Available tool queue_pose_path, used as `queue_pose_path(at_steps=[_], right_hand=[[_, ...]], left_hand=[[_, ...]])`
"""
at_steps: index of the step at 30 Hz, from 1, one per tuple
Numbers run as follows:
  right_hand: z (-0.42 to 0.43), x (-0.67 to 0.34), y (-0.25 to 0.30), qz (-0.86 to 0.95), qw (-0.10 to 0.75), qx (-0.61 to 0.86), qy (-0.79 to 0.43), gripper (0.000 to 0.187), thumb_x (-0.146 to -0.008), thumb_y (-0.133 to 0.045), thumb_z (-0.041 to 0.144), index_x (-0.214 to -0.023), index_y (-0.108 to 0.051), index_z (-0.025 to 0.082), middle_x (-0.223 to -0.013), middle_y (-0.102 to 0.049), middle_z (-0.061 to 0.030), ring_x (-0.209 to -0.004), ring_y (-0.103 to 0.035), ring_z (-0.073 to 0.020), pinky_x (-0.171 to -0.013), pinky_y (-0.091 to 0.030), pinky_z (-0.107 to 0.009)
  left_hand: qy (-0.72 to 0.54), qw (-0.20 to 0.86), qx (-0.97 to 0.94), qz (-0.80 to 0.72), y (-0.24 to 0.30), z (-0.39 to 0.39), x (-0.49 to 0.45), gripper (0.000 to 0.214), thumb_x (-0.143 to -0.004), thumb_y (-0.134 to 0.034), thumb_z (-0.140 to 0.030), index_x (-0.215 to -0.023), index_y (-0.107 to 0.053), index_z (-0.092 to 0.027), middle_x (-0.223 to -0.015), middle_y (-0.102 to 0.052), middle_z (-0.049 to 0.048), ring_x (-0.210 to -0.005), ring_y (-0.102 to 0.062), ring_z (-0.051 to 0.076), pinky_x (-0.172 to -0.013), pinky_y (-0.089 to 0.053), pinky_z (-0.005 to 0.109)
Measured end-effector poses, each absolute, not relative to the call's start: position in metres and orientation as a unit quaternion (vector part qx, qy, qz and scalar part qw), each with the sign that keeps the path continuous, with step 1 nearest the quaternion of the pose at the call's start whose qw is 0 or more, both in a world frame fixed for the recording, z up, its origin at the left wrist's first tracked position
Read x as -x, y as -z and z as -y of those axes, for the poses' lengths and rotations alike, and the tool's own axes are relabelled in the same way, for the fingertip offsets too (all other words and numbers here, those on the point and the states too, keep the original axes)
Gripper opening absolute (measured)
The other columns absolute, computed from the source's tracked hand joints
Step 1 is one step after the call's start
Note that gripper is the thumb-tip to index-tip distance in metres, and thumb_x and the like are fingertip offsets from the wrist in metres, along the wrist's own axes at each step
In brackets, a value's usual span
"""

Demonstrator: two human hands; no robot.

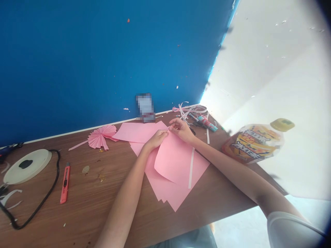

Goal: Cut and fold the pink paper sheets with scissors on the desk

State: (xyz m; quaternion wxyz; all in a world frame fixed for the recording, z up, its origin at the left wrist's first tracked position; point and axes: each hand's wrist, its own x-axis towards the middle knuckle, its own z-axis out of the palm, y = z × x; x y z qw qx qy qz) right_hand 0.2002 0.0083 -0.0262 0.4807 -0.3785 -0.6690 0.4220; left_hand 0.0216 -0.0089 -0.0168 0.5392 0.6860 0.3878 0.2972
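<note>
The left hand [156, 137] and right hand [181, 129] meet fingertip to fingertip, both pinched shut on the far edge of a pink sheet [172, 160], which curls down from them toward the person. Under it lies a stack of pink paper [176, 196] on the brown surface [103, 199]. Just right of the sheet rests a white strip [191, 168]. Left of the left hand sits a pleated paper fan [100, 137], farther left a red utility knife [65, 182]. Well right of the right hand stands a bottle [254, 143].

A craft desk [103, 199]: pink paper [176, 186], utility knife [64, 182] (paper scraps [190, 109] about).
</note>
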Motion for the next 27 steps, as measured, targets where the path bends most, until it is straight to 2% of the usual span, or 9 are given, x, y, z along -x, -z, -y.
queue_pose_path(at_steps=[8, 14, 16, 23, 27], right_hand=[[-0.0076, -0.201, 0.0219, 0.667, 0.482, 0.367, -0.434, 0.024, -0.075, -0.067, 0.039, -0.089, -0.058, 0.02, -0.074, -0.06, -0.0001, -0.068, -0.055, -0.014, -0.065, -0.043, -0.028], [0.0, -0.1982, 0.0165, 0.763, 0.421, 0.378, -0.314, 0.018, -0.086, -0.052, 0.031, -0.097, -0.064, 0.022, -0.092, -0.065, -0.0019, -0.078, -0.054, -0.015, -0.076, -0.041, -0.03], [-0.0001, -0.1978, 0.0179, 0.762, 0.419, 0.382, -0.313, 0.019, -0.087, -0.05, 0.03, -0.098, -0.064, 0.022, -0.093, -0.065, -0.0017, -0.08, -0.055, -0.0154, -0.077, -0.041, -0.03], [-0.009, -0.2026, 0.025, 0.681, 0.478, 0.394, -0.39, 0.017, -0.084, -0.052, 0.03, -0.09, -0.064, 0.021, -0.084, -0.062, -0.0007, -0.075, -0.055, -0.0148, -0.072, -0.041, -0.029], [-0.0096, -0.2052, 0.0204, 0.641, 0.521, 0.403, -0.393, 0.015, -0.082, -0.052, 0.029, -0.091, -0.062, 0.021, -0.081, -0.059, -0.0001, -0.072, -0.052, -0.014, -0.068, -0.04, -0.028]], left_hand=[[-0.326, 0.586, -0.631, -0.389, 0.0132, 0.014, -0.023, 0.037, -0.084, -0.052, -0.046, -0.068, -0.05, -0.013, -0.063, -0.046, 0.0, -0.06, -0.04, 0.011, -0.058, -0.031, 0.025], [-0.339, 0.625, -0.598, -0.369, 0.018, 0.0123, -0.0169, 0.038, -0.082, -0.057, -0.05, -0.077, -0.055, -0.012, -0.068, -0.052, 0.0012, -0.062, -0.045, 0.011, -0.057, -0.033, 0.024], [-0.341, 0.641, -0.587, -0.359, 0.0188, 0.012, -0.0159, 0.038, -0.082, -0.057, -0.05, -0.08, -0.056, -0.012, -0.069, -0.054, 0.0013, -0.061, -0.046, 0.011, -0.057, -0.033, 0.023], [-0.367, 0.654, -0.555, -0.36, 0.0166, 0.0116, -0.0163, 0.04, -0.083, -0.054, -0.051, -0.086, -0.062, -0.012, -0.075, -0.061, 0.0039, -0.067, -0.053, 0.014, -0.063, -0.039, 0.025], [-0.383, 0.657, -0.545, -0.353, 0.015, 0.0121, -0.0162, 0.033, -0.079, -0.061, -0.046, -0.088, -0.061, -0.014, -0.075, -0.058, 0.001, -0.065, -0.051, 0.011, -0.061, -0.037, 0.022]])
